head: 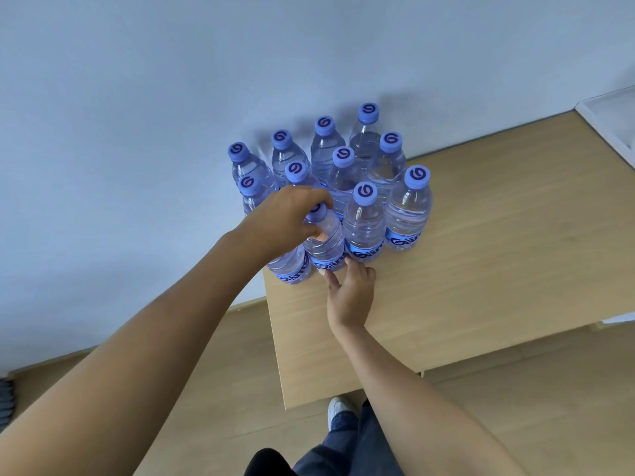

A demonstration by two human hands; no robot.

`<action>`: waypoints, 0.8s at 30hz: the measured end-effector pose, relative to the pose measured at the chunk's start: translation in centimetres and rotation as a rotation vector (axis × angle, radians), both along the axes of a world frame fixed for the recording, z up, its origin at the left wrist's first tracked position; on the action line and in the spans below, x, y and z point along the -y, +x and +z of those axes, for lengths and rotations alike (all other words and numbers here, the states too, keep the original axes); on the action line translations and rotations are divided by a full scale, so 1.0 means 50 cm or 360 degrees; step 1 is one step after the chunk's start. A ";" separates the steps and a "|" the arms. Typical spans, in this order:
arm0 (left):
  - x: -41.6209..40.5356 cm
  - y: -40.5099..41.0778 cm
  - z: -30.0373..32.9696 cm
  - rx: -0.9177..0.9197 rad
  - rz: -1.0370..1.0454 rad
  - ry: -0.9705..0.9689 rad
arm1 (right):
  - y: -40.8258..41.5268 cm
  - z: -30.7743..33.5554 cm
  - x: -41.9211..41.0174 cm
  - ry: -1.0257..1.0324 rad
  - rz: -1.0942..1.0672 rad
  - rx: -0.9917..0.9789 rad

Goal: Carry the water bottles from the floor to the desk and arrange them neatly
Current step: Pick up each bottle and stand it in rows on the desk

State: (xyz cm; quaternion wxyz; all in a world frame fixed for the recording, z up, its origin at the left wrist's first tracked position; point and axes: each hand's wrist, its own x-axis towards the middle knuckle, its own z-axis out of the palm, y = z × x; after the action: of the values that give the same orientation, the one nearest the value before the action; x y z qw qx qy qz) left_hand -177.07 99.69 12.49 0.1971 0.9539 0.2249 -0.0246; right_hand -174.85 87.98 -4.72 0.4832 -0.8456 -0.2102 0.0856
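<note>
1. Twelve or so clear plastic water bottles with blue caps and blue labels (pixel 365 221) stand upright in a tight cluster at the centre of the frame, on the far left corner of a light wooden desk (pixel 481 269).
2. Our left hand (pixel 285 214) is clamped around the neck of the front-row bottle (pixel 324 242), its fingers curled over the cap.
3. Our right hand (pixel 350 293) rests on the desk with fingers spread apart, fingertips touching that bottle's base.
4. We see a plain pale wall (pixel 171 80) across the upper frame, meeting the desk's back edge.
5. We see wood-toned floor (pixel 220 389) at lower left, and a white shoe (pixel 338 410) and dark jeans (pixel 347 451) below the desk edge.
6. A white object (pixel 611 115) sits on the desk at the upper right edge.
</note>
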 end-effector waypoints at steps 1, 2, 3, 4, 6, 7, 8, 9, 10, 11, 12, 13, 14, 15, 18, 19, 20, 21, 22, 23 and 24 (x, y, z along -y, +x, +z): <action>0.001 -0.001 0.000 0.0008 0.0003 0.0010 | 0.002 -0.001 0.001 -0.0003 0.0011 0.0004; 0.001 -0.001 -0.001 0.0017 0.0009 0.0019 | 0.006 -0.001 0.002 -0.0006 0.0019 -0.0007; 0.002 -0.002 -0.001 0.0027 0.0016 0.0028 | 0.010 -0.001 0.003 -0.0009 0.0023 -0.0027; 0.004 -0.002 -0.002 0.0039 0.0020 0.0037 | 0.014 -0.001 0.004 -0.0012 0.0027 -0.0048; 0.008 -0.002 -0.003 0.0048 0.0024 0.0050 | 0.022 -0.002 0.006 -0.0018 0.0043 -0.0077; 0.009 -0.003 -0.003 0.0043 0.0025 0.0059 | 0.025 -0.002 0.008 -0.0018 0.0052 -0.0083; 0.009 -0.003 -0.002 0.0030 0.0026 0.0067 | 0.026 -0.002 0.009 -0.0014 0.0061 -0.0083; 0.008 -0.003 -0.001 0.0009 0.0025 0.0074 | 0.028 -0.001 0.011 -0.0005 0.0070 -0.0078; 0.007 -0.001 0.002 -0.0022 0.0017 0.0079 | 0.030 -0.002 0.013 0.0007 0.0078 -0.0073; 0.005 0.001 0.005 -0.0066 0.0002 0.0088 | 0.032 -0.003 0.017 0.0018 0.0081 -0.0068; 0.004 0.006 0.008 -0.0121 -0.0017 0.0107 | 0.035 -0.004 0.024 0.0031 0.0069 -0.0062; 0.003 0.011 0.011 -0.0180 -0.0037 0.0134 | 0.039 -0.005 0.031 0.0050 0.0033 -0.0050; 0.004 0.018 0.015 -0.0226 -0.0051 0.0161 | 0.046 -0.007 0.039 0.0073 -0.0026 -0.0033; 0.006 0.025 0.019 -0.0244 -0.0059 0.0176 | 0.055 -0.008 0.047 0.0096 -0.0098 -0.0014; 0.025 0.059 0.026 -0.0107 -0.0097 0.0140 | 0.088 -0.011 0.060 0.0088 -0.0219 0.0001; 0.033 0.072 0.025 -0.0066 -0.0115 0.0132 | 0.099 -0.010 0.060 0.0060 -0.0210 0.0003; 0.041 0.086 0.022 -0.0056 -0.0126 0.0132 | 0.106 -0.010 0.059 0.0032 -0.0185 0.0015; 0.048 0.098 0.018 -0.0074 -0.0127 0.0143 | 0.112 -0.009 0.058 0.0010 -0.0151 0.0035; 0.054 0.109 0.013 -0.0105 -0.0121 0.0159 | 0.114 -0.009 0.058 -0.0005 -0.0120 0.0060; 0.057 0.117 0.008 -0.0129 -0.0112 0.0171 | 0.115 -0.008 0.057 -0.0011 -0.0100 0.0081; 0.059 0.122 0.004 -0.0134 -0.0105 0.0172 | 0.114 -0.007 0.057 -0.0009 -0.0094 0.0093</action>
State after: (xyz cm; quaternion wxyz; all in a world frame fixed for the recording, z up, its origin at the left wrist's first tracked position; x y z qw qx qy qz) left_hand -170.96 96.72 12.68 0.1348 0.9682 0.2024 -0.0589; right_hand -169.15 85.12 -5.09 0.4767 -0.8549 -0.1990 0.0470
